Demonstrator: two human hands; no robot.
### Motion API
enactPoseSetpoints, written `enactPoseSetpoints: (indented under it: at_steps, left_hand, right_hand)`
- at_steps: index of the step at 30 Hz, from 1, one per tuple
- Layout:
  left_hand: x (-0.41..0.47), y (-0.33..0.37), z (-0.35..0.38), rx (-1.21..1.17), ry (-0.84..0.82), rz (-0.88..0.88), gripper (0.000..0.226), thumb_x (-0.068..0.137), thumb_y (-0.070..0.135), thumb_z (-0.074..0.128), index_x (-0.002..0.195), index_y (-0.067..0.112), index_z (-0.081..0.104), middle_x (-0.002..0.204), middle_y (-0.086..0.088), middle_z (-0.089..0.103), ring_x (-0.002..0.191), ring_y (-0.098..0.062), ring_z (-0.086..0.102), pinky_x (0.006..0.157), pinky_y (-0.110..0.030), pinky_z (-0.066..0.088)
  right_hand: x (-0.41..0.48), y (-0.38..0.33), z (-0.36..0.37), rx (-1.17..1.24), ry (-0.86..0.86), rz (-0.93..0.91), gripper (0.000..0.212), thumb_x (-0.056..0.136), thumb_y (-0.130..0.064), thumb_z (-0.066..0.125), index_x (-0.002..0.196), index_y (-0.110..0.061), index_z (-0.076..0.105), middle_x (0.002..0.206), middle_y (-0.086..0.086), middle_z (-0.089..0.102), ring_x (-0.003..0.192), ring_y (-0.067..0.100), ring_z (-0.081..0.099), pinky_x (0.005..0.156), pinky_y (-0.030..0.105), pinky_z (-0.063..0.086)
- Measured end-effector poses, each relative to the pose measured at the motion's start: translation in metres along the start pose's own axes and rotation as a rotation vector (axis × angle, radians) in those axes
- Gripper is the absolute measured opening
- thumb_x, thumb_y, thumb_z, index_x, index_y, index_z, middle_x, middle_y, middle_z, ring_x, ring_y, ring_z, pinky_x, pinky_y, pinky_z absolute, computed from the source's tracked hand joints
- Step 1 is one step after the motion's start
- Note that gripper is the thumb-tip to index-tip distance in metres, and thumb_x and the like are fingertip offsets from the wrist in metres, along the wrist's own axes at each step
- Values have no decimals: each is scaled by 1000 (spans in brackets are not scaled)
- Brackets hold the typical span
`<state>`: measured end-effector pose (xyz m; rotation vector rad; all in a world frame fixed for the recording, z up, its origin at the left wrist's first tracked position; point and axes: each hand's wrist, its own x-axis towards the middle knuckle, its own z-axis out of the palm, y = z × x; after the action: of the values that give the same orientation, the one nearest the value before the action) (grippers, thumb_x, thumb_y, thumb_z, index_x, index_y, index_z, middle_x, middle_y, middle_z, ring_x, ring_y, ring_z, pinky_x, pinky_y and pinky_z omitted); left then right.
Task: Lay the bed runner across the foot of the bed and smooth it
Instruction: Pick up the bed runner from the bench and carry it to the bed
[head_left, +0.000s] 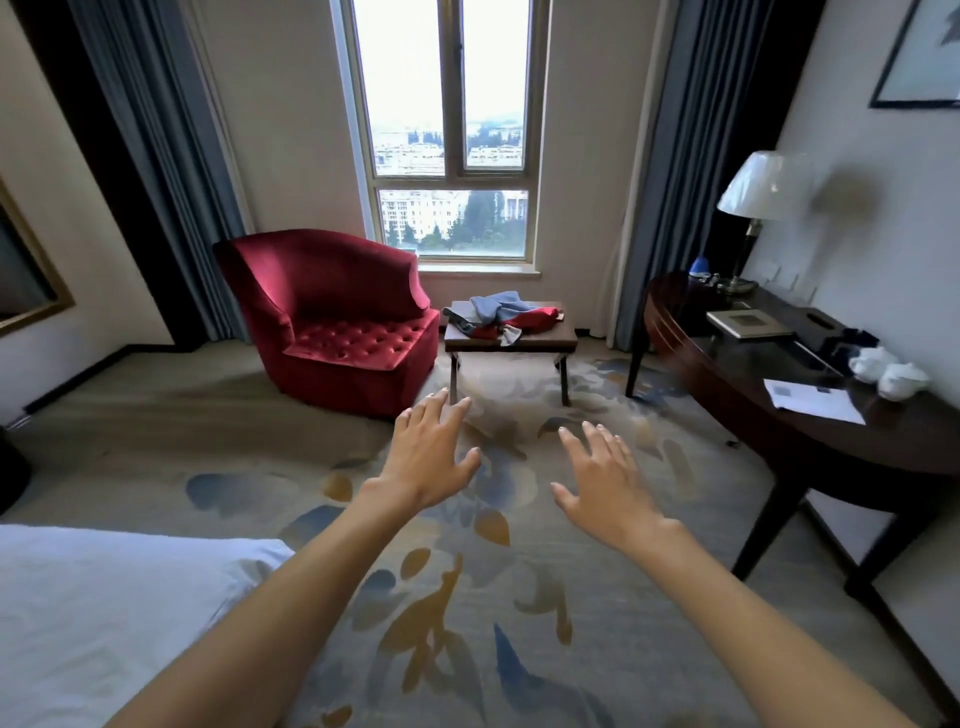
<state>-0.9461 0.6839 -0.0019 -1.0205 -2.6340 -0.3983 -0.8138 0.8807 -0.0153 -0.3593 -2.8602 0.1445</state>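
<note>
Both hands empty, fingers spread wide: left hand (428, 457), right hand (605, 486) out twd runner (501, 314), bunched on stool (511, 338) by window, well apart. Bed (104, 613) bare, lower left.

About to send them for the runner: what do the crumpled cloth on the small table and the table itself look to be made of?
The crumpled cloth: soft woven fabric, matte blue-grey and red panels, by its loose folds; the exact fibre is unclear. The small table: probably dark wood with a smooth, slightly glossy top and slim dark legs.
</note>
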Motion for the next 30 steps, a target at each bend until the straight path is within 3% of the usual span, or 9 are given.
enactPoseSetpoints:
  at_steps: [17, 30]
  left_hand:
    - [316, -138, 118, -34, 11, -62, 70, 84, 46, 54, 144, 19, 30, 151, -14, 27, 139, -29, 21, 110, -44, 17]
    - [559, -165, 220, -24, 3, -27, 70, 81, 45, 56, 143, 20, 32, 149, -15, 29, 138, -31, 23, 110, -45, 19]
  right_hand:
    - [353, 51, 94, -23, -14, -47, 74, 87, -47, 54, 147, -19, 22, 152, 16, 25, 142, 30, 18, 117, 41, 12]
    - [576, 162, 150, -23, 12, -20, 74, 84, -45, 58, 146, -17, 27, 149, 19, 30, 140, 33, 23, 116, 43, 15]
